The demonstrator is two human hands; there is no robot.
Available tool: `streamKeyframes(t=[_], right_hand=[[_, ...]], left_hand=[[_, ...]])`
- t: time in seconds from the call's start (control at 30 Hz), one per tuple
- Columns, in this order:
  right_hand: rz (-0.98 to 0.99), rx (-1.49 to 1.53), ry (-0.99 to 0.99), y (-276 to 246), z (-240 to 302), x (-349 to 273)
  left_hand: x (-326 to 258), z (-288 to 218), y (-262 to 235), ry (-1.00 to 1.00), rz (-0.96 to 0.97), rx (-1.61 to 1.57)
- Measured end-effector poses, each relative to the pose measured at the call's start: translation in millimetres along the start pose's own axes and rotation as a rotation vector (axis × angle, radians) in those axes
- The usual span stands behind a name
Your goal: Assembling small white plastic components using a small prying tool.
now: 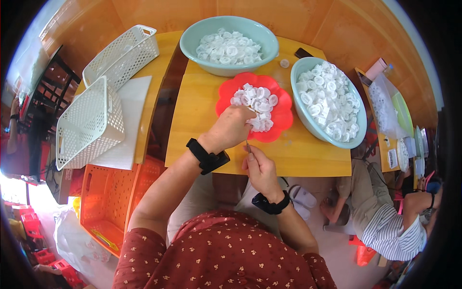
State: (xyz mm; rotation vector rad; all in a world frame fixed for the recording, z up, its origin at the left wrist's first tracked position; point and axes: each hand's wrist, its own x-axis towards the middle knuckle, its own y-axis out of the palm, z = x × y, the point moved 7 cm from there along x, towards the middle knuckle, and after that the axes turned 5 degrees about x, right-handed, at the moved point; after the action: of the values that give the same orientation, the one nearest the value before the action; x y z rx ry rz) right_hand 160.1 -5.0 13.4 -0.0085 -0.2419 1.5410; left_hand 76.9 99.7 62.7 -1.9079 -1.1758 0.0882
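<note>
A red scalloped dish (284,115) holds a heap of small white plastic ring-shaped parts (260,99). My left hand (230,126) reaches over the dish's near left side, its fingers curled down against the heap. Whatever lies between those fingertips is hidden by the hand. Just below the dish, at the table's near edge, my right hand (262,172) pinches a thin metal tool (248,146), its narrow end pointing up towards the dish. The kind of tool is too small to tell.
Two pale green basins (228,70) (353,139) of similar white parts stand behind and right of the dish. Two white perforated baskets (91,127) (120,53) sit at the left. An orange crate (106,212) stands below them. A person in stripes (390,233) sits at the right.
</note>
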Motion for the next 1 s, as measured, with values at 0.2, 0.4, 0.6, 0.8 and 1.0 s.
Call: streamKeyframes(t=[0.2, 0.4, 0.6, 0.8, 1.0], right_hand=[[-0.084, 0.159, 0.069, -7.1, -12.9, -8.6], [-0.082, 0.162, 0.068, -5.5, -13.6, -5.5], [-0.067, 0.13, 0.065, -3.7, -10.5, -5.2], [-0.047, 0.197, 0.115, -2.4, -10.9, -4.8], [0.025, 0.426, 0.368, 3.0, 2.4, 6.5]], left_hand=[[4.3, -2.4, 7.3, 0.099, 0.028, 0.077], [2.1, 4.2, 17.8, 0.103, 0.028, 0.222], [-13.9, -0.8, -11.1, 0.092, -0.19, -0.016], [-48.9, -12.3, -33.6, 0.123, -0.266, -0.286], [-88.5, -12.7, -43.9, 0.014, -0.125, -0.378]])
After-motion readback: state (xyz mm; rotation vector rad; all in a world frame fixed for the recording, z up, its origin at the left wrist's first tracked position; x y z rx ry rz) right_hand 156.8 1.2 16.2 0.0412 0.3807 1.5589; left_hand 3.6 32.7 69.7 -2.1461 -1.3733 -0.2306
